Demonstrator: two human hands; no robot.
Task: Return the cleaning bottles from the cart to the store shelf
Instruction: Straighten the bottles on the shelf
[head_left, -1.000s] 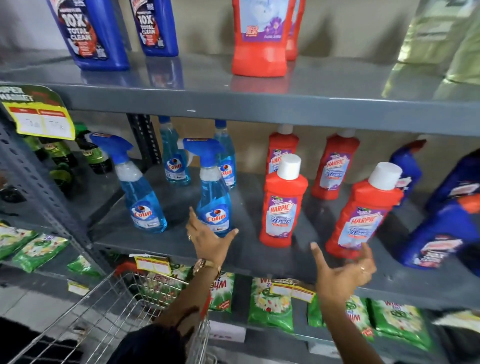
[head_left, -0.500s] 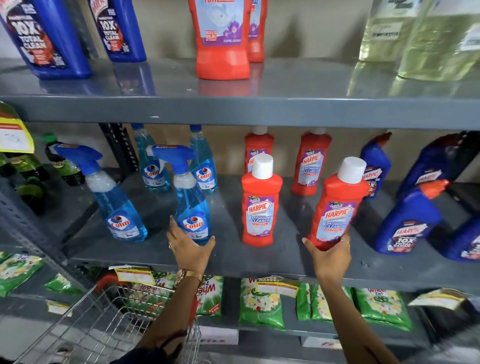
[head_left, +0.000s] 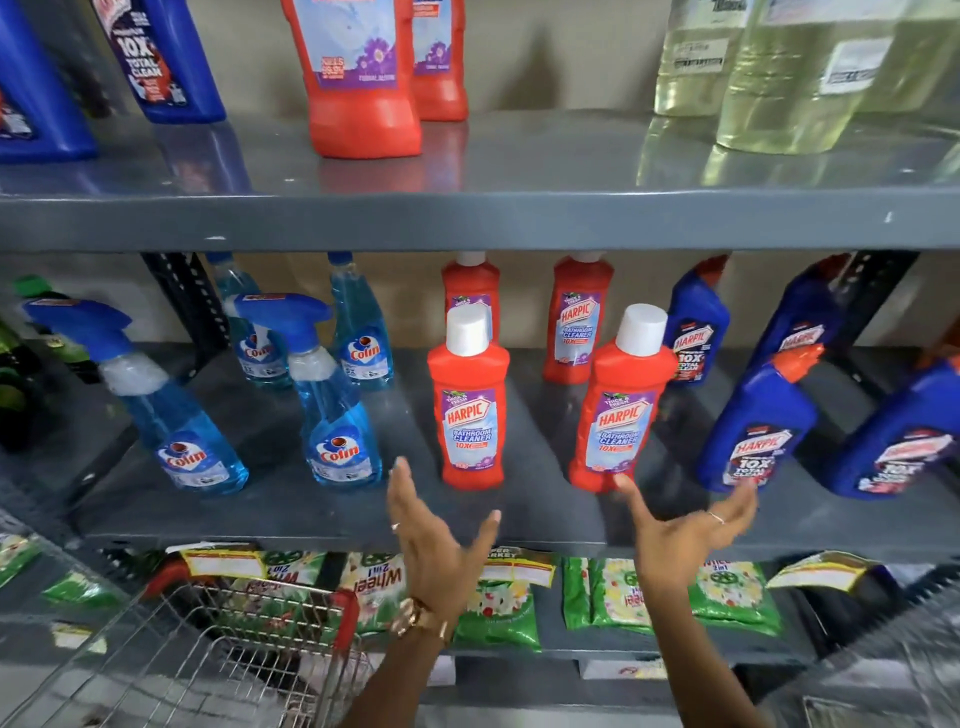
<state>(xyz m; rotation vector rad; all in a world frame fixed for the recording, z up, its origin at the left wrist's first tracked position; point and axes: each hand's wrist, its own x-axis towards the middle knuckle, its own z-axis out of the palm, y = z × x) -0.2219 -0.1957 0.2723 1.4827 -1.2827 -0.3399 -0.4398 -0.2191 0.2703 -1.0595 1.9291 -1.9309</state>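
My left hand (head_left: 434, 545) is released, its grip empty, fingers spread and palm turned inward, raised in front of the grey metal middle shelf (head_left: 519, 514). My right hand (head_left: 685, 530) is released too, palm up, with nothing in its grip; a thin ring sits on one finger. A gold-coloured wristwatch (head_left: 421, 618) circles my left wrist.

Just above my left fingertips stands the front red plastic Harpic bathroom-cleaner bottle with a white cap (head_left: 470, 410), upright on the shelf. Its red white-capped twin (head_left: 618, 410) stands just above my right thumb, leaning slightly. Neither hand touches a bottle. Two more red Harpic bottles (head_left: 576, 317) stand behind them.

To the left are two clear blue Colin spray bottles with blue triggers (head_left: 332, 405), with two refill bottles behind. To the right, blue Harpic toilet-cleaner bottles with orange caps (head_left: 758, 421) lean on the same shelf.

Below the shelf lie green Wheel detergent packets (head_left: 498, 608). At lower left is the wire shopping cart with a red handle (head_left: 218, 660).
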